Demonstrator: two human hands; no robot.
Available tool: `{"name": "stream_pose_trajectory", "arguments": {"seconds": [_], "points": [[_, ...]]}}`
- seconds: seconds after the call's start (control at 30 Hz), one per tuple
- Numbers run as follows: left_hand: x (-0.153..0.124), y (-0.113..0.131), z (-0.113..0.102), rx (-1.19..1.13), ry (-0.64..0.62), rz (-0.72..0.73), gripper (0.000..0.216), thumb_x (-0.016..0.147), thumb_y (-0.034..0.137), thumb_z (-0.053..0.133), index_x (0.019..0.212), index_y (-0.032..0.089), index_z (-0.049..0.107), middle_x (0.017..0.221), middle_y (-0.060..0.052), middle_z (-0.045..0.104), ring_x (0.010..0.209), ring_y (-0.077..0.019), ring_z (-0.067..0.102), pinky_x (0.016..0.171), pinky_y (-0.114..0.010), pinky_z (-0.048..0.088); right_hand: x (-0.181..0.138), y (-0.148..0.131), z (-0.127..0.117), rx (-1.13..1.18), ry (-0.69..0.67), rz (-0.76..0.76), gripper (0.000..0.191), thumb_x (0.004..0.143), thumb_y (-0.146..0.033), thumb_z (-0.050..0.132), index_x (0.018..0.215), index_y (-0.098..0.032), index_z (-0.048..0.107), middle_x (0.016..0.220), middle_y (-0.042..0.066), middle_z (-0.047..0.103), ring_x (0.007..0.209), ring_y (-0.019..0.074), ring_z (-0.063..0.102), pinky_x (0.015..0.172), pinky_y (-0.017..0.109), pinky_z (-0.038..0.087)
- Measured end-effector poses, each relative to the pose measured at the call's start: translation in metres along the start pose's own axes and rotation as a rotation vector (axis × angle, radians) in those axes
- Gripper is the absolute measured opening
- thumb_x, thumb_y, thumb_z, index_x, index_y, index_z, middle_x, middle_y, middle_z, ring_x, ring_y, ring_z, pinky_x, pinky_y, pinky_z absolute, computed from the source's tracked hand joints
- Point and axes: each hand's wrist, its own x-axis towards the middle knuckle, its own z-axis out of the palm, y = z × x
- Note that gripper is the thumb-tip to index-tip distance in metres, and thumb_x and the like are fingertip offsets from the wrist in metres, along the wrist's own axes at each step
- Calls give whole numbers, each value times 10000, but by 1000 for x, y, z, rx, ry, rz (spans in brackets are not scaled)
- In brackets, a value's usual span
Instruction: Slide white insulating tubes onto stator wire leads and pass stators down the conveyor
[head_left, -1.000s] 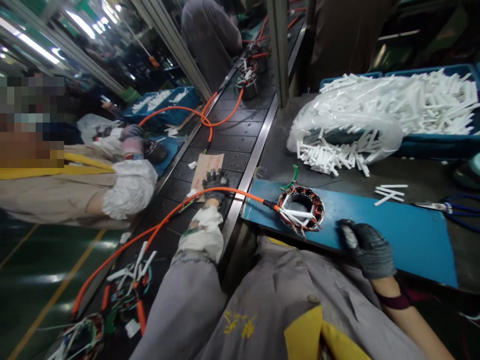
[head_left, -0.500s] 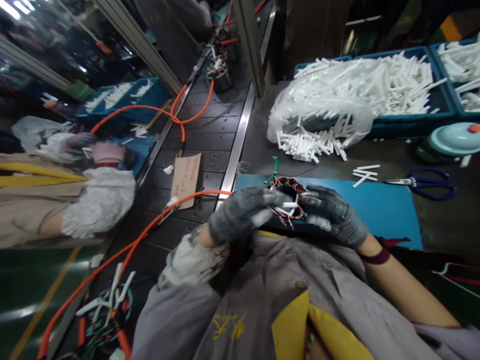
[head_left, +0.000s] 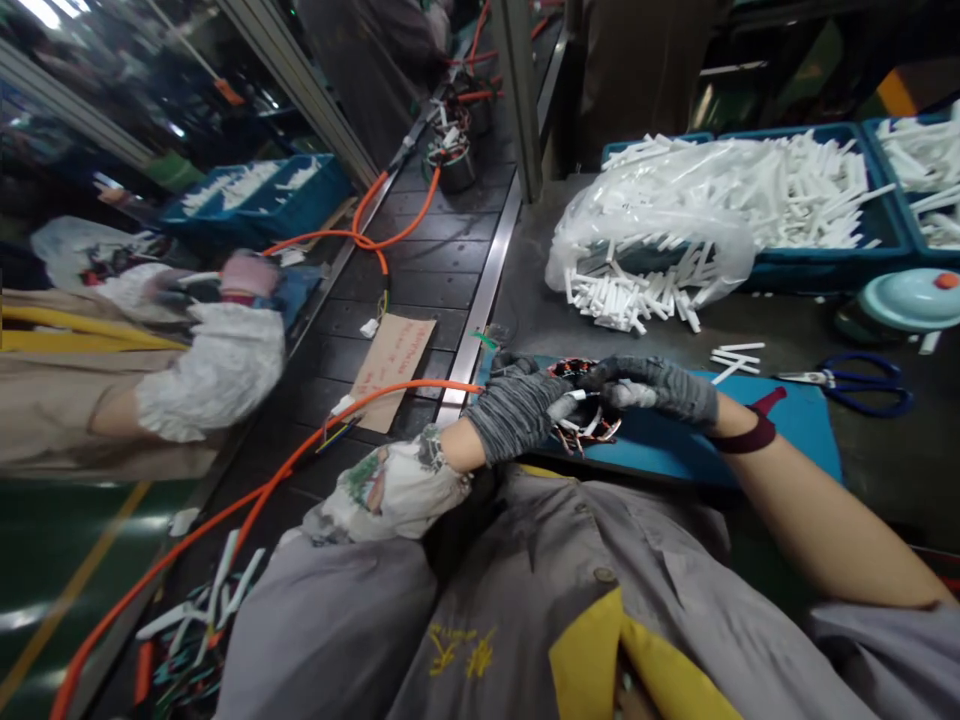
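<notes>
A motor stator (head_left: 586,434) with copper windings, orange lacing and loose lead wires rests on the blue mat before my chest. My left hand (head_left: 517,408), in a grey knit glove, curls round its left side, the thumb beside a short white sleeve tube (head_left: 576,396) at the stator's middle. From the right, my gloved right hand (head_left: 652,388) reaches over the stator with fingers pinched together; what lies between them is hidden. A green strip (head_left: 486,341) sticks out beyond my left hand.
A plastic bag (head_left: 652,225) of white tubes lies against a blue bin (head_left: 825,262). Scissors (head_left: 862,382), loose tubes and a lidded jar (head_left: 907,300) sit at right. An orange hose (head_left: 360,405) crosses the conveyor by a cardboard note (head_left: 394,370). A co-worker's hands (head_left: 247,275) work at left.
My left hand has turned and closed further over the stator's left side. My right fingers have moved left, in over the stator. The green strip has swung left. The view has shifted slightly.
</notes>
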Motion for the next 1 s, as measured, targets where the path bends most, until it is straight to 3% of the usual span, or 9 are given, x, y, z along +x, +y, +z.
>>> {"name": "stream_pose_trajectory", "arguments": {"seconds": [0.1,0.27,0.53,0.77,1.0], "points": [[-5,-10,5,-177,56,75,402,1010,406,406,963,183,737,906,-74,705,951,-235,606,946,-405,440,0,-5,-9,-42,-142,-43,469,859,-533,669,1191,-205,716,1166,82,733,1049,235,674,916,366,534],[-4,-13,24,-401,229,52,414,979,444,433,849,172,717,788,-55,669,820,-197,562,834,-359,433,4,-9,1,-62,9,-30,422,869,-563,636,967,-175,771,900,67,744,804,185,669,752,310,539],[3,-7,31,-526,294,43,409,946,436,454,739,181,697,708,-34,636,772,-185,534,783,-346,411,10,-11,12,58,75,23,343,811,-495,716,856,-155,737,813,36,724,717,153,636,664,264,505],[5,-10,35,-545,301,39,372,922,433,496,724,187,694,696,-30,631,801,-192,535,824,-363,414,12,-13,13,19,38,39,345,816,-496,712,830,-153,693,762,12,682,673,133,590,625,250,481],[7,-11,36,-606,319,47,406,937,459,489,698,185,670,715,-34,627,793,-193,526,834,-374,429,13,-10,7,92,-12,5,374,848,-519,661,874,-146,677,836,25,684,740,145,596,682,271,499]]}}
